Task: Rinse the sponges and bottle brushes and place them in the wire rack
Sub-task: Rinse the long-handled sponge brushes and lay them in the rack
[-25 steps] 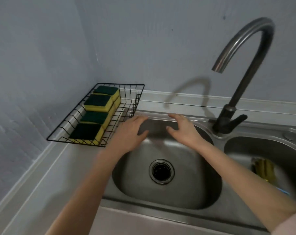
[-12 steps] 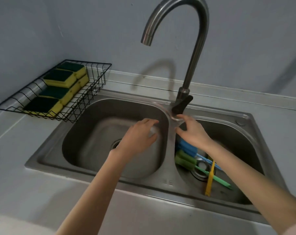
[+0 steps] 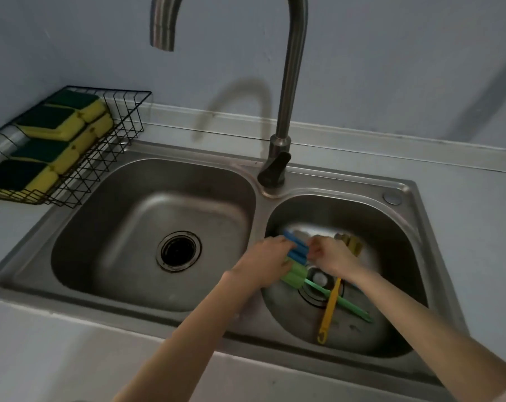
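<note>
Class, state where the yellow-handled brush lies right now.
In the head view, the yellow-handled brush lies in the right sink basin, crossing the green brush handle beside the drain.

Both hands have dropped from the sink divider into the right basin: the left hand and right hand now touch the blue bottle brush.

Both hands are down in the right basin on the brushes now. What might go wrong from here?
Lifting the blue brush may drag the green brush beside it, whose handle crosses under the yellow handle. The faucet spout hangs over the left basin, away from the brushes. The sponges already fill much of the wire rack.
</note>
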{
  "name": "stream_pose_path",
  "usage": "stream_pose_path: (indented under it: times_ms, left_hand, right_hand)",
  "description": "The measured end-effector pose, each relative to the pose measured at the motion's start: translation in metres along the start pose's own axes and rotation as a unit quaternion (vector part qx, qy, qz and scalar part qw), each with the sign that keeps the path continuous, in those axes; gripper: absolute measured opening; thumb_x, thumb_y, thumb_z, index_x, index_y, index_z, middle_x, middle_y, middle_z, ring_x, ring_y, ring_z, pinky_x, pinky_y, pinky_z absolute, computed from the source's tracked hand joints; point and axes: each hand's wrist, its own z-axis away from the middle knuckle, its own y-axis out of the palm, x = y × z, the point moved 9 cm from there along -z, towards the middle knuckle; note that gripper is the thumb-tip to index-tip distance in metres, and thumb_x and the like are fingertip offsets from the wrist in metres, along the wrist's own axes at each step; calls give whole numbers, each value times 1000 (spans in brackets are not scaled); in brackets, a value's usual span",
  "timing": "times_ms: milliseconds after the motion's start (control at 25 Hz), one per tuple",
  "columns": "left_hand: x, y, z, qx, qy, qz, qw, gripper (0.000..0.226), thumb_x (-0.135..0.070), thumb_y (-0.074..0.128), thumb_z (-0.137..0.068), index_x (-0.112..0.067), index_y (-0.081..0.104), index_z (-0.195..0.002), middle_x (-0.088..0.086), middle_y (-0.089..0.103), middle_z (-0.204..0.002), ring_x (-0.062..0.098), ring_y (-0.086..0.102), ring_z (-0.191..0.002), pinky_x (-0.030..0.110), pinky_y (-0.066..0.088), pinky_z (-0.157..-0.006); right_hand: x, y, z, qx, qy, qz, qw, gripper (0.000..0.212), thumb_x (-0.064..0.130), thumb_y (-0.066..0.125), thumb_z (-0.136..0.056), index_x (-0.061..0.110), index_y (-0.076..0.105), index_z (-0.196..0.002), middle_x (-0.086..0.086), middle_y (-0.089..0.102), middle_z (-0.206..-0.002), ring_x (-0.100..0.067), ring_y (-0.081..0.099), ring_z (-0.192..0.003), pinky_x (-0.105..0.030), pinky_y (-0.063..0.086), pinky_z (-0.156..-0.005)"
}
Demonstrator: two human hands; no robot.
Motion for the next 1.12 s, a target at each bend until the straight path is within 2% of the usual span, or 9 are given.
stream_pose_path:
  times_ms: [120, 280, 400, 520, 640, 800, 1120]
  left_hand:
    - [-8, 33, -22, 64, 8, -75, 995, 43, -16, 45, -88, -7, 39, -130, 15, 44, -137, 33, 42, -124, 44, 34, -104]
    - [1, 69, -38, 140, -11, -117, 983, 48, -12, 47, -87, -5, 34, -132, 17, 38, -141, 35, 32, -130, 47, 25, -110]
    - [9, 82, -43, 167, -31, -126, 977, 55, -8, 48, -86, -6, 26, -137, 16, 29, -145, 35, 21, -135, 51, 17, -113]
    - [7, 82, -46, 155, -29, -132, 979, 56, -8, 47, -86, -6, 25, -137, 17, 28, -145, 35, 20, -134, 51, 16, -113]
    - [3, 74, -48, 131, -24, -146, 980, 56, -8, 48, -85, -8, 26, -137, 15, 28, -146, 34, 18, -136, 51, 12, -115]
    - [-7, 45, -50, 65, -3, -174, 983, 55, -10, 49, -85, -10, 28, -136, 12, 30, -146, 32, 16, -137, 51, 7, -116]
    - [-17, -32, -19, -51, 44, -215, 974, 40, -16, 48, -85, -17, 43, -125, 8, 46, -130, 29, 35, -124, 42, 23, -106]
  right_hand:
    - [-25, 23, -11, 48, 18, 38, 998, 30, 11, 50, -85, 4, 58, -113, -18, 63, -120, -30, 58, -113, -34, 46, -91]
    - [-48, 54, -18, 88, 37, 59, 994, 27, 10, 51, -85, 8, 61, -111, -15, 63, -117, -29, 59, -109, -29, 46, -78]
    - [-59, 70, -22, 90, 48, 57, 993, 26, 13, 52, -87, 10, 60, -112, -14, 63, -119, -29, 58, -110, -33, 49, -85]
    - [-66, 73, -25, 70, 58, 43, 995, 23, 10, 49, -87, 9, 61, -107, -15, 65, -116, -30, 60, -106, -36, 50, -87]
    - [-65, 66, -24, 61, 58, 19, 996, 23, 6, 51, -85, 6, 64, -104, -16, 66, -112, -30, 61, -105, -32, 49, -84]
    - [-49, 44, -17, 34, 39, -33, 998, 30, 4, 52, -83, 8, 63, -111, -15, 64, -116, -30, 58, -110, -31, 46, -90]
    - [1, 4, 1, -34, -33, -31, 998, 25, 6, 53, -80, 4, 62, -104, -21, 67, -107, -34, 59, -104, -31, 45, -80]
